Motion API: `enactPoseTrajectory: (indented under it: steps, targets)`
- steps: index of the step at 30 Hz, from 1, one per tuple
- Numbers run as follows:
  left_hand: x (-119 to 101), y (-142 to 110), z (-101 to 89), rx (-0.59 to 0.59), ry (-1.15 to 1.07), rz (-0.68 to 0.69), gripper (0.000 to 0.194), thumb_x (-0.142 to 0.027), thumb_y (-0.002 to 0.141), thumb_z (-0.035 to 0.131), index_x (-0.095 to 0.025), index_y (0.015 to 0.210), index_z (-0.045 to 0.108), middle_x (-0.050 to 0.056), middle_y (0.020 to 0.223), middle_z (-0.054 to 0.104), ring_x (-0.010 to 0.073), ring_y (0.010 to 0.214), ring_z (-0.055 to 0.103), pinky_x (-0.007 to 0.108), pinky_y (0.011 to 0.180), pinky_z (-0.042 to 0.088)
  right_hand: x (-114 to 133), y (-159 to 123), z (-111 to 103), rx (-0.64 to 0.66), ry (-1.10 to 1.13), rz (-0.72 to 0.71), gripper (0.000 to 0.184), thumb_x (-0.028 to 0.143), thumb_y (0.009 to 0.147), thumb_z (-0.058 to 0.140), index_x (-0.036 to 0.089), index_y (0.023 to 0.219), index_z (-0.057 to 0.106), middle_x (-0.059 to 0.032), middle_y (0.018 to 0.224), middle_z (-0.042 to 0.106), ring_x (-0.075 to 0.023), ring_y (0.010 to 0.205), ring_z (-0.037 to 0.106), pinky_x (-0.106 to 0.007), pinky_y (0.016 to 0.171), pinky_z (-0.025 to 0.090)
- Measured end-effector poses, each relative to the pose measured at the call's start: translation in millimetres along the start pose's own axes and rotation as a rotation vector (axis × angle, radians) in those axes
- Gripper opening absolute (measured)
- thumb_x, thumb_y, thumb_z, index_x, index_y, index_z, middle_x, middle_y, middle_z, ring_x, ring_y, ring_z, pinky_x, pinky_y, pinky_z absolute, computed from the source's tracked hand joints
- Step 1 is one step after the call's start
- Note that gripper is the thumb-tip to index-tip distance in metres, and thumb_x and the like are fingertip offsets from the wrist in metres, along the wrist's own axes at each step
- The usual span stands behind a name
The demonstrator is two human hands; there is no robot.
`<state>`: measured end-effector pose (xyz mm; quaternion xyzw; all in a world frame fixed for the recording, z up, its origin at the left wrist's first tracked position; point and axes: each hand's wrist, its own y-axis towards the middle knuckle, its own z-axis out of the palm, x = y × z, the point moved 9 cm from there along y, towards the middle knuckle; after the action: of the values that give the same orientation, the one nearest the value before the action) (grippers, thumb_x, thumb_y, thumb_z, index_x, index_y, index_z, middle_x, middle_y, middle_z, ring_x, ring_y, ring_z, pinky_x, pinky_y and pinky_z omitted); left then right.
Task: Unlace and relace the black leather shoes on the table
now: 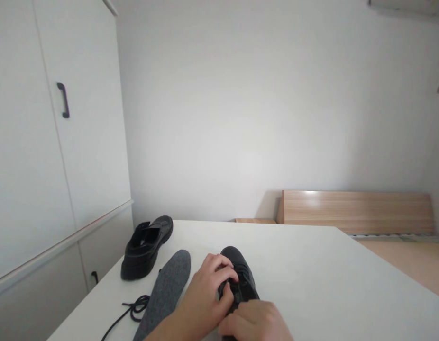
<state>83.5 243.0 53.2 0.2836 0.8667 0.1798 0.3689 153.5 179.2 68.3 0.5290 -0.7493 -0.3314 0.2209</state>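
Note:
A black lace-up shoe rests on the white table, toe pointing away from me. My left hand curls over its left side, fingers and thumb closed at the lacing area. Close by, my right hand is closed over the rear part of the shoe. Whatever its fingers pinch is hidden from view. Both hands cover much of the shoe's opening. To the left of my left hand lies a grey felt insole, partly behind my forearm. A loose black shoelace lies beside the insole.
A second black shoe stands near the table's left edge. The white table extends right and back. White cabinets rise at the left, and a bed with a wooden headboard is beyond the table at right.

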Motion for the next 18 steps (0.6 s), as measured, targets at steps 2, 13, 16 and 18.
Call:
enactPoseTrajectory:
  steps: [2, 13, 16, 18]
  targets:
    - [-0.2, -0.6, 1.8, -0.005, 0.035, 0.009, 0.031, -0.001, 0.076, 0.051, -0.021, 0.092, 0.068, 0.009, 0.109, 0.063, 0.0253, 0.106, 0.058, 0.04, 0.092, 0.05, -23.2, 7.3, -14.9, 0.076, 0.189, 0.162, 0.028, 0.022, 0.099, 0.048, 0.022, 0.075, 0.06, 0.0009, 0.064, 0.066, -0.0123, 0.058, 0.059, -0.023, 0.055, 0.042]
    - [5.7, -2.6, 10.0, 0.058, 0.197, -0.04, 0.018, -0.011, 0.081, 0.057, -0.023, 0.092, 0.063, 0.011, 0.123, 0.059, 0.0314, 0.112, 0.058, 0.049, 0.095, 0.05, -87.1, -35.3, -5.1, -0.028, 0.435, 0.511, 0.012, 0.015, 0.092, 0.056, 0.023, 0.093, 0.065, -0.0053, 0.094, 0.059, -0.0203, 0.09, 0.061, -0.032, 0.08, 0.052]
    - [8.8, -3.1, 13.1, 0.044, 0.126, -0.045, 0.017, -0.01, 0.083, 0.056, -0.023, 0.092, 0.062, 0.01, 0.123, 0.059, 0.0299, 0.114, 0.058, 0.047, 0.097, 0.05, -85.4, -37.4, -11.0, -0.119, 0.454, 0.49, 0.013, 0.018, 0.096, 0.055, 0.024, 0.092, 0.066, -0.0042, 0.089, 0.061, -0.0192, 0.084, 0.061, -0.03, 0.073, 0.049]
    - [11.6, -3.4, 14.2, 0.022, 0.075, -0.052, 0.014, -0.014, 0.088, 0.054, -0.024, 0.093, 0.062, 0.01, 0.122, 0.06, 0.0286, 0.114, 0.058, 0.045, 0.098, 0.049, -88.5, -41.3, -26.9, -0.274, 0.465, 0.496, 0.012, 0.02, 0.097, 0.054, 0.025, 0.092, 0.064, -0.0026, 0.084, 0.059, -0.0181, 0.078, 0.058, -0.028, 0.069, 0.047]
